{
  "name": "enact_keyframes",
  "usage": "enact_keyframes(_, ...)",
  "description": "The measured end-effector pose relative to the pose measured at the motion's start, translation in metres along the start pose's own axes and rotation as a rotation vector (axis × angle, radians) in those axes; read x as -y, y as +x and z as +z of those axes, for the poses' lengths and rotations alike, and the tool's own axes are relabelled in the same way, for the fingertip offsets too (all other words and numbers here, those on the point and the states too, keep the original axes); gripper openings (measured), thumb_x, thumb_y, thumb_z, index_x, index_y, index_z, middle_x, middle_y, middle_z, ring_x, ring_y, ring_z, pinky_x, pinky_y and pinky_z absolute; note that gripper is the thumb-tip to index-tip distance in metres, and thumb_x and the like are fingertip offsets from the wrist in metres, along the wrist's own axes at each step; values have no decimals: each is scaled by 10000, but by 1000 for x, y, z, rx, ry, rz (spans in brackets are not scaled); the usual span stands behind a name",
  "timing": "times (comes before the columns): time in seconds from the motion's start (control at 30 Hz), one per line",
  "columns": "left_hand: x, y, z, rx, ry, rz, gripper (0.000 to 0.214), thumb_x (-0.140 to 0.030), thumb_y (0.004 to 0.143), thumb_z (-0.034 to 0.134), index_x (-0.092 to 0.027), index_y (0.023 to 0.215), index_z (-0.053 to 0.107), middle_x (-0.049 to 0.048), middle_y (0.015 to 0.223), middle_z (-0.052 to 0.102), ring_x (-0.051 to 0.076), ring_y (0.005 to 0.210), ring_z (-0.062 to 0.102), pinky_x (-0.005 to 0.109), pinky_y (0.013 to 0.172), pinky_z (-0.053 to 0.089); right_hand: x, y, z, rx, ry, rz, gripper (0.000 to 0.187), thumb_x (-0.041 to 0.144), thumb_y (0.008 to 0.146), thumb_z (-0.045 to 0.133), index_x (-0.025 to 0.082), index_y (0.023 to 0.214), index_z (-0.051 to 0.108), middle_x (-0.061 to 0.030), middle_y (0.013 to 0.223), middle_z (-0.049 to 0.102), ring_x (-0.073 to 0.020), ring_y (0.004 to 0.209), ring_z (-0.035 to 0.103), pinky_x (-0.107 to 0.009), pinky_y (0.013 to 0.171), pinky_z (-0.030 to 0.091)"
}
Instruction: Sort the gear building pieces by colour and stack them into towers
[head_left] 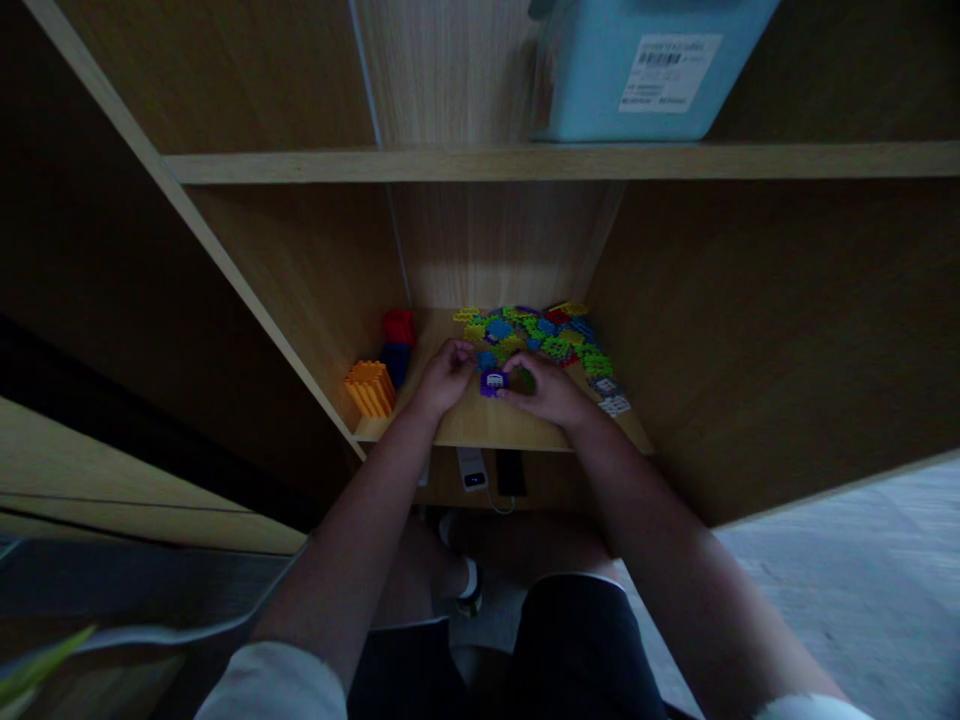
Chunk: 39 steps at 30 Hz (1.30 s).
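Note:
Both my hands reach into a wooden shelf compartment (487, 425). My left hand (444, 377) and my right hand (546, 390) meet at a small purple toy block (493, 381), with fingers curled and pinching it from each side. A dark green piece (523, 379) sits under my right fingers. Behind the hands lies a heap of colourful interlocking plastic pieces (541, 335) in green, yellow, blue and red.
An orange ridged block (369, 387) stands at the shelf's front left, with a red-and-blue stack (397, 345) behind it. A light blue labelled bin (637, 65) sits on the shelf above. Two small devices (491, 470) lie below the shelf edge, above my knees.

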<state>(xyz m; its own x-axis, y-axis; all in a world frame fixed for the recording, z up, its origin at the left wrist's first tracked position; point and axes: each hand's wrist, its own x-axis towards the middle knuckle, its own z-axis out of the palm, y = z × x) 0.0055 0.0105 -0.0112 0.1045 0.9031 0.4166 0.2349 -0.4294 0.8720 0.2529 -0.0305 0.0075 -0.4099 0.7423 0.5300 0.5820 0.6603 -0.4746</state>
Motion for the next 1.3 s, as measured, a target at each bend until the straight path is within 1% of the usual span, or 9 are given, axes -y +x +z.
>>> enact_keyframes(0.13,1,0,0,8,-17,10,198,-173,928,711,-228,1112,665,8,957,717,197,915,704,351,899,543,-1,0,0,0,13,-22,308,416,921,851,301,1157,690,-63,1175,798,-316,1123,729,-476,1011,554)
enact_keyframes(0.33,2,1,0,5,-33,10,207,-191,926,725,-234,1119,663,5,948,704,199,917,697,346,889,546,-1,0,1,-16,3,-39,283,353,921,831,296,1154,681,-60,1165,793,-305,1104,724,-470,1000,554)
enact_keyframes(0.5,0,1,-1,8,-21,3,199,-173,938,702,-224,1126,661,8,943,703,200,902,696,355,893,536,-2,0,1,-14,2,-25,292,367,914,841,294,1151,687,-62,1169,793,-307,1117,718,-466,1004,554)
enact_keyframes(0.7,-2,0,-2,15,13,4,197,-181,941,712,-225,1129,671,13,955,721,203,905,704,363,902,547,-1,-1,1,-7,3,-33,279,366,923,819,289,1152,680,-65,1175,790,-309,1118,722,-466,1003,548)
enact_keyframes(0.83,-1,0,-2,2,6,4,205,-182,940,717,-229,1133,669,11,954,720,202,907,705,363,915,550,0,0,-1,-41,-19,-31,208,418,998,739,291,1153,681,-69,1174,789,-308,1138,718,-476,1034,542)
enact_keyframes(0.93,0,0,-1,4,-5,1,199,-186,943,715,-233,1131,665,7,949,714,199,902,702,361,914,545,-3,1,-4,-127,-114,27,131,390,1049,644,283,1101,698,-86,1126,786,-320,1131,708,-496,1057,532)
enact_keyframes(1.03,1,1,-1,3,-5,7,173,-192,947,718,-233,1107,669,0,918,705,194,879,692,350,883,541,-9,2,-5,-195,-236,118,117,327,1030,626,270,1086,711,-103,1129,790,-335,1127,706,-515,1080,521)
enact_keyframes(1.17,0,1,-1,5,-16,9,162,-202,950,722,-236,1099,667,1,910,710,196,875,698,348,871,546,-15,1,0,-153,-318,187,172,283,969,678,258,1135,714,-116,1204,799,-356,1205,696,-524,1136,499)
enact_keyframes(1.3,0,0,-1,16,-25,16,147,-226,967,709,-238,1105,661,9,930,722,204,896,712,364,901,552,-16,0,4,-127,-360,276,220,297,965,698,236,1176,717,-139,1218,803,-372,1204,700,-523,1127,506)
